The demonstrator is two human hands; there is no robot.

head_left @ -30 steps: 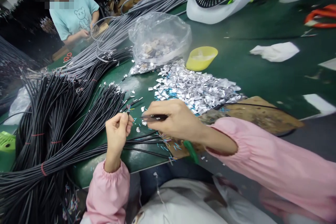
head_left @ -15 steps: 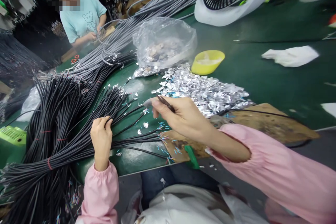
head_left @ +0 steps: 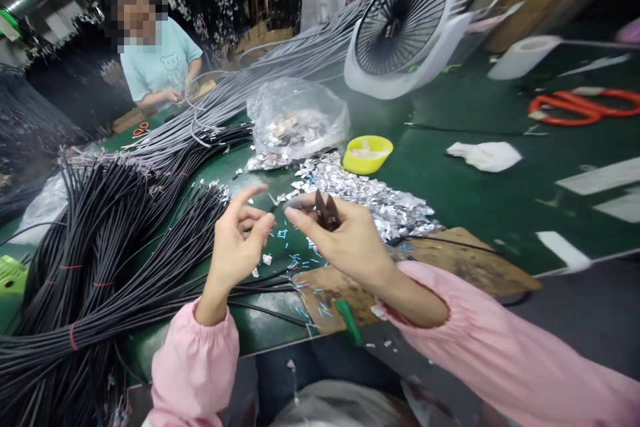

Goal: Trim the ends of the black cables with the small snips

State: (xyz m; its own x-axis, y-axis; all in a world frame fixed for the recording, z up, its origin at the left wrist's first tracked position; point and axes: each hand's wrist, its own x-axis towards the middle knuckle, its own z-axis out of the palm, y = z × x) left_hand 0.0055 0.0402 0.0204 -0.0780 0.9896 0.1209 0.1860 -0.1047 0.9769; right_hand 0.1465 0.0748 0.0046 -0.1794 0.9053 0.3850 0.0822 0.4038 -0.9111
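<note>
My left hand (head_left: 239, 240) is raised above the green table (head_left: 450, 180), thumb and fingers pinched on the end of a thin black cable (head_left: 250, 290), index finger stretched out. My right hand (head_left: 345, 237) sits close beside it, closed round small dark cutters (head_left: 326, 211) with their tips pointing up. A big bundle of black cables (head_left: 110, 260) fans out on the left. Behind the hands lies a heap of silver foil scraps (head_left: 370, 197). Tiny blue wire bits (head_left: 287, 237) are scattered under the hands.
A clear plastic bag of scraps (head_left: 295, 123), a yellow bowl (head_left: 367, 153), a white fan (head_left: 405, 27), a white rag (head_left: 483, 155) and orange scissors (head_left: 580, 107) are on the table. Grey cables (head_left: 240, 90) run toward another person (head_left: 160, 67) at the far left. A brown board (head_left: 450, 267) lies under my right arm.
My left hand left the cable bundle and rose with a cable end toward my right hand. The right hand turned, so the cutters point up. The view tilted upward.
</note>
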